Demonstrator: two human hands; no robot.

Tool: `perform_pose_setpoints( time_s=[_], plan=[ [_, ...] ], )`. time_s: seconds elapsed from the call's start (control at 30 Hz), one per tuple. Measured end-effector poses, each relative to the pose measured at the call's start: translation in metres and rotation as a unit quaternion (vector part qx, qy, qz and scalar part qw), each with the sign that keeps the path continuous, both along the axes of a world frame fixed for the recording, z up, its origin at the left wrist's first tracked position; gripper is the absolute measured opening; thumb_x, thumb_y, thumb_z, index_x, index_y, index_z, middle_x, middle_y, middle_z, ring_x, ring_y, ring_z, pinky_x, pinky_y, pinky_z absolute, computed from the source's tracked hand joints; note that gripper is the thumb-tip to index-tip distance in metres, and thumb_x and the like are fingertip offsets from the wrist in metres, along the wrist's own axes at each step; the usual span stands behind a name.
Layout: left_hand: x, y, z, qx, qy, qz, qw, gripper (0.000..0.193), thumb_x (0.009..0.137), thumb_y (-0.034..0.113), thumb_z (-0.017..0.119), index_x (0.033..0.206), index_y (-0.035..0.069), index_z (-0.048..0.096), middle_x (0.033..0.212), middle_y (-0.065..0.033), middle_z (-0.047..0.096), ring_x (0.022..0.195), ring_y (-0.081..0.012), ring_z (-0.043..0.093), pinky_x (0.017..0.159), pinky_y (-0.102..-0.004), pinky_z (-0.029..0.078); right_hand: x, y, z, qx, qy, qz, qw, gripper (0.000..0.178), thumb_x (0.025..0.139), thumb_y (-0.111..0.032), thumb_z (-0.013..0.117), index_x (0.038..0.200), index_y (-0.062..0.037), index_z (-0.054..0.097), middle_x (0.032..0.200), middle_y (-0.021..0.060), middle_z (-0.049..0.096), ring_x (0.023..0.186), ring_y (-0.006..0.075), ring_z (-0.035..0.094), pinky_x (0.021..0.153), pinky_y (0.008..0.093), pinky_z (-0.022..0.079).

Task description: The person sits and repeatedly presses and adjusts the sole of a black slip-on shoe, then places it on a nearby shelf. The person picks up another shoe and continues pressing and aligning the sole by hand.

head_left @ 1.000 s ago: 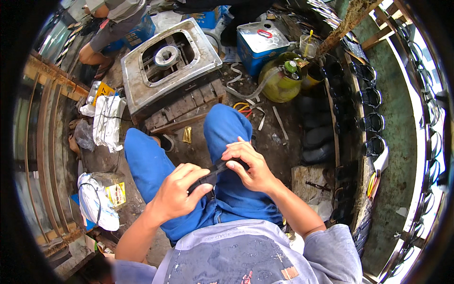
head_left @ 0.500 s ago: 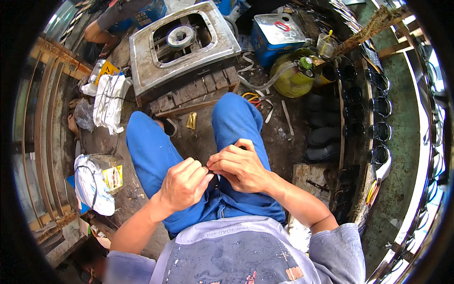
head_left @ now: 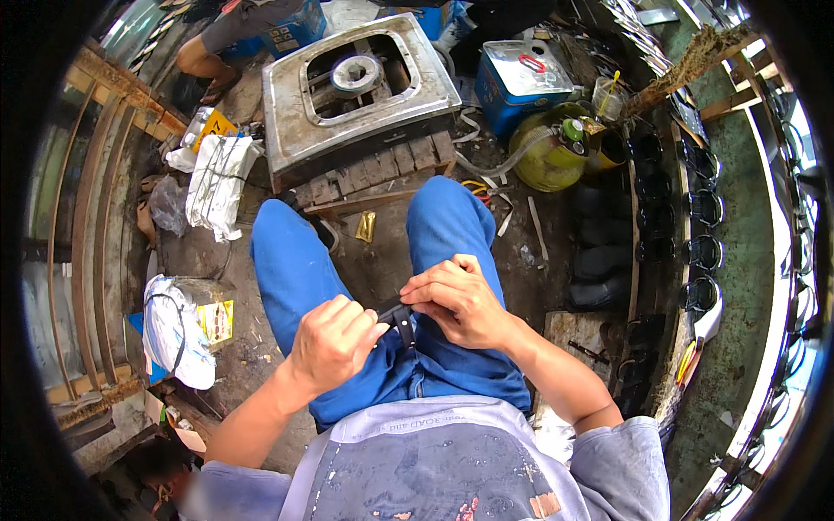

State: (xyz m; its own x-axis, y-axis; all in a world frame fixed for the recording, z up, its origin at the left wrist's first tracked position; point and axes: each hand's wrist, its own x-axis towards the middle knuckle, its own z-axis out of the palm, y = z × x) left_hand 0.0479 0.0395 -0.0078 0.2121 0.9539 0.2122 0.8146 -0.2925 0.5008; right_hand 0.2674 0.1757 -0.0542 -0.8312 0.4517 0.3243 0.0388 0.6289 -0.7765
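Observation:
Between my two hands, above my lap, is a black strap piece with a band hanging down that bears small shiny dots like rivets or snaps. My left hand is closed, its thumb and fingers pinching the strap's left end. At the other end my right hand pinches the strap with thumb and fingertips. Both grips partly cover the piece, so its full shape is hidden. My knees in blue trousers are spread beneath it.
Ahead stands a worn metal stove on a wooden slat stand. A green gas cylinder and a blue tin are at its right. White tied bundles lie at left. Black footwear parts line the right-hand rack. Another person's leg shows far left.
My hands have moved slightly apart, and more of the black strap with its dotted band now shows between them. The whole view has shifted a little.

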Motion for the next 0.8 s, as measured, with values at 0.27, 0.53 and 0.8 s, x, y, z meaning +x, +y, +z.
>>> perform_pose_setpoints(
  time_s=[0.27,0.53,0.8],
  plan=[
    [-0.035,-0.025,0.011,0.059,-0.027,-0.006,0.998,0.025,0.08,0.008,0.084,0.096,-0.004,0.07,0.08,-0.0123,0.064,0.074,-0.0298,0.064,0.066,-0.0387,0.052,-0.003,-0.001,0.011,0.006,0.009,-0.002,1.0,0.023,0.089,-0.007,0.077,0.111,-0.0118,0.074,0.116,0.001,0.074,0.104,0.017,0.067,0.095,0.0352,0.036],
    [-0.048,-0.034,0.0,0.067,-0.162,0.024,0.984,0.02,0.082,0.002,0.082,0.097,-0.005,0.07,0.083,-0.0147,0.066,0.074,-0.0313,0.064,0.067,-0.0385,0.053,-0.026,-0.006,0.035,0.022,-0.06,0.005,0.998,0.02,0.092,-0.016,0.073,0.111,-0.0094,0.071,0.119,0.0036,0.072,0.111,0.0206,0.065,0.102,0.0394,0.035],
    [-0.052,-0.039,-0.004,0.066,-0.185,0.058,0.979,0.016,0.083,-0.003,0.074,0.098,-0.005,0.07,0.086,-0.0142,0.067,0.079,-0.0305,0.066,0.072,-0.0392,0.054,-0.073,-0.03,0.037,-0.008,-0.005,0.049,0.999,0.022,0.09,-0.016,0.077,0.109,-0.0081,0.07,0.118,0.005,0.071,0.103,0.0228,0.067,0.092,0.0377,0.045]
  ],
)
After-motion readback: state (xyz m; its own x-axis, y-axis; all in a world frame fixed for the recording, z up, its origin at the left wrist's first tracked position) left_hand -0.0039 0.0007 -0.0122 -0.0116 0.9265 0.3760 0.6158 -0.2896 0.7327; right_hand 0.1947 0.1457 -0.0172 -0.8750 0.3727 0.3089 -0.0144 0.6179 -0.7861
